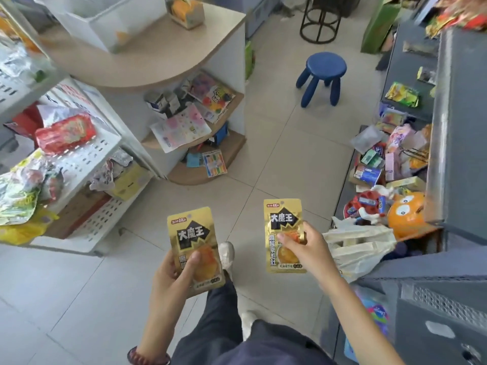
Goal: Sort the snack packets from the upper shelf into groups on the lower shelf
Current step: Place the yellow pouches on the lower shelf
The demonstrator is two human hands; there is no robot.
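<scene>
the white perforated shelf (87,159) on the left carried a red packet (66,133) on its upper tier. a heap of crumpled snack packets (21,193) lay at its near end, above a yellow bag (23,230). lower in the same rack sat a yellow cardboard box (126,180) with crinkled wrappers (108,169) against it. on the right, the grey shelf unit (458,154) held loose packets on its upper levels, among them a green and yellow packet (402,94). its bottom level was crowded with small boxes (369,175), an orange round toy (405,214) and a red toy figure (366,204), and a white plastic bag (361,248) slumped at the near edge. the curved counter (147,56) bore a white tray (105,19), and its corner shelves held sticker sheets (179,127).

the left hand (171,275) gripped a gold packet (196,248) by its lower half, thumb across the front, upright over the tiled floor (290,143). the right hand (303,246) pinched a matching gold packet (284,233) at mid-height, also upright, just beside the white bag. the two packets were apart, in mid-air between the racks, on neither shelf. a blue stool (325,75) stood in the aisle ahead, and a black metal stool (320,22) stood farther back.
</scene>
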